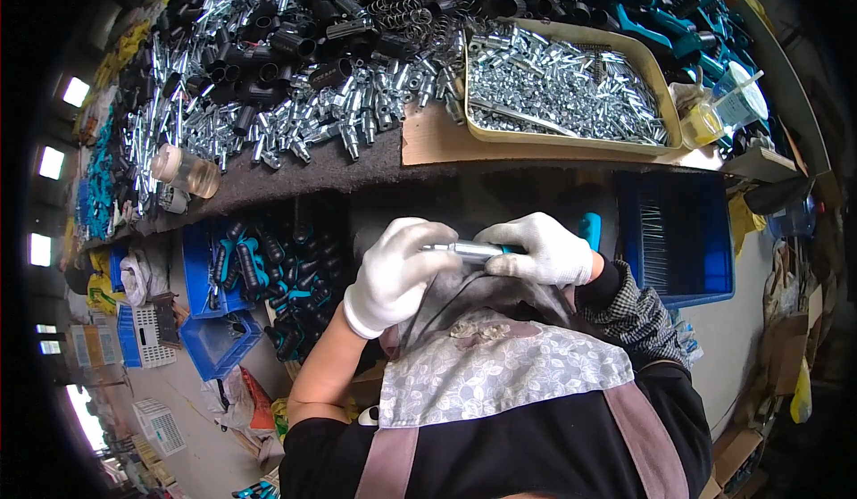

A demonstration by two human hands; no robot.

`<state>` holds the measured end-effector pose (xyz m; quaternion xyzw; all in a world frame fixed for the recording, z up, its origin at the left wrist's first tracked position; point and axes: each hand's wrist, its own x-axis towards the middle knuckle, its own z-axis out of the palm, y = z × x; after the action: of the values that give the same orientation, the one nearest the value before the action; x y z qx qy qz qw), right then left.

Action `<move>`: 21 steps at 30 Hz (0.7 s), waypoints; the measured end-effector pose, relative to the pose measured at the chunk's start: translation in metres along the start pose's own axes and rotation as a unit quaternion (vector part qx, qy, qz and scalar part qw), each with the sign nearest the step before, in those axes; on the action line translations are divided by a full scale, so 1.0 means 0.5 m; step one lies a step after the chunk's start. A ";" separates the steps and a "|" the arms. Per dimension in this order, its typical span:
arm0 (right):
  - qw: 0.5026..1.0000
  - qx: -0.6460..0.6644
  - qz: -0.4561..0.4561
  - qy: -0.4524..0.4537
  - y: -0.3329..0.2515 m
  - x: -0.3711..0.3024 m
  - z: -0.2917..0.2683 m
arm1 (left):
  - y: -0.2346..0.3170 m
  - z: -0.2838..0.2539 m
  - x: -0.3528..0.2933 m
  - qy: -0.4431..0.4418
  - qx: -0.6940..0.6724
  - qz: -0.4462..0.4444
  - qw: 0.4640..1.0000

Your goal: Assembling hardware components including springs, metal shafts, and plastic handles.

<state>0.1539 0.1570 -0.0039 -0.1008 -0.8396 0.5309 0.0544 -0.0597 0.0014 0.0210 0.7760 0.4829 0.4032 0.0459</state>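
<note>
In my lap, below the bench edge, I hold a tool with a silvery metal barrel [476, 251] and a teal grip [590, 230]. White knit gloves cover both hands. My left hand [397, 271] is closed around the barrel's left end, where a thin metal tip shows between the fingers. Closed over the teal body, my right hand [543, 249] hides most of it, and the grip sticks out beyond the knuckles. The barrel lies nearly level between the hands, above a grey cloth on my lap.
Heaped metal fittings [348, 111] and black sleeves cover the bench. A yellow tray [571, 142] of small metal parts stands at its edge, beside a plastic cup [743, 102]. A bottle [186, 170] lies left. Black-and-teal handles [303, 285] fill the lower left; a blue bin [714, 240] stands right.
</note>
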 end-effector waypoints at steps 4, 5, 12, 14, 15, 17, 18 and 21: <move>0.983 -0.154 -0.041 0.087 -0.013 -0.001 0.016 | 0.003 0.001 -0.015 0.020 -0.194 -0.304 0.933; 0.984 -0.154 -0.041 0.085 -0.007 -0.002 0.015 | 0.005 0.000 -0.016 0.021 -0.195 -0.305 0.932; 0.937 0.339 0.000 -0.090 -0.001 0.004 0.000 | 0.037 -0.042 0.030 0.048 -0.079 -0.041 0.995; 0.910 0.399 -0.107 0.039 -0.005 0.013 0.010 | 0.016 0.012 0.015 0.240 -0.259 -0.150 0.924; 0.857 0.452 -0.190 0.156 -0.006 0.024 0.029 | 0.003 0.003 0.009 0.126 -0.147 -0.129 0.973; 0.683 0.645 -0.291 0.181 -0.047 0.053 0.016 | -0.005 0.010 -0.052 -0.060 -0.135 -0.220 0.964; 0.634 0.686 -0.303 0.186 -0.036 0.050 -0.007 | -0.011 0.017 -0.080 -0.043 -0.015 -0.114 0.992; 0.603 0.713 -0.135 0.331 0.066 0.027 -0.022 | 0.018 -0.016 -0.124 0.005 -0.029 -0.096 0.995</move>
<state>0.1466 0.1835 -0.0291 -0.0840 -0.1229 0.8782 0.4546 -0.0716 -0.0547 -0.0054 0.7223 0.5436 0.4147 0.1039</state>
